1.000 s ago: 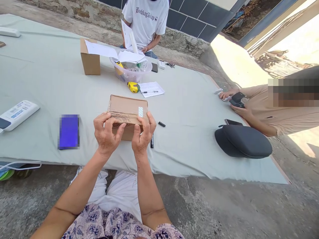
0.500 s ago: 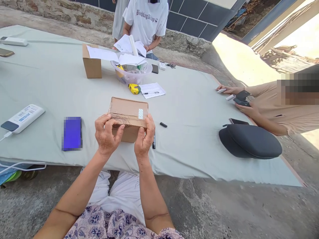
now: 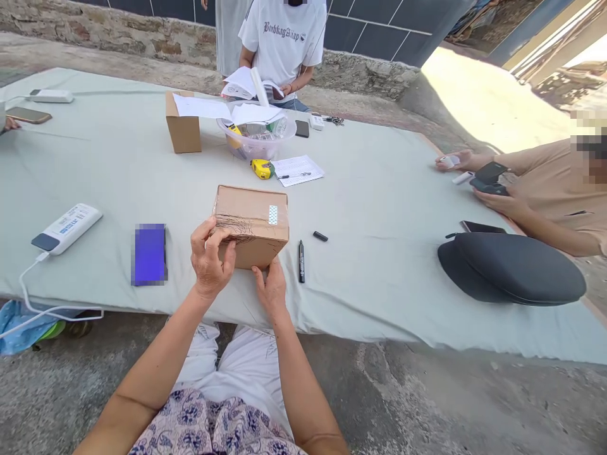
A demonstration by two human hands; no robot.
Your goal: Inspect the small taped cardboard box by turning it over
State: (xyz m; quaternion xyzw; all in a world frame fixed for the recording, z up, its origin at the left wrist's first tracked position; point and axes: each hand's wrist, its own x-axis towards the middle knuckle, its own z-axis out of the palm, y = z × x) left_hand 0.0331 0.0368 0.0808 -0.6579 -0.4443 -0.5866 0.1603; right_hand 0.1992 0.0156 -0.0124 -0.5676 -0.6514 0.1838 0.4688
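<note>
Since the frame 0.5 s ago our right hand (image 3: pixel 271 289) has dropped off the cardboard box (image 3: pixel 251 224): it was wrapped over the right end, now it sits low at the box's near bottom edge, fingers loosely spread, holding nothing we can see. Our left hand (image 3: pixel 208 260) keeps its grip on the near-left corner, thumb & fingers closed on the box. Box sits on the cloth-covered counter (image 3: pixel 370 208), close to the near edge, about mid-length, w/ a small white sticker on top. With the right hand gone, the black marker (image 3: pixel 300 260) shows in full just beside the box's right end; its cap (image 3: pixel 320 236) lies a bit further in. View has also shifted, so everything sits further right in frame.

Hard to make out: blue item (image 3: pixel 150 254) left of the box is blurred out. Box's near face is partly hidden by our hands. Person at the right edge is cut off by the frame, face blurred; dark bag (image 3: pixel 512 268) lies near them.
</note>
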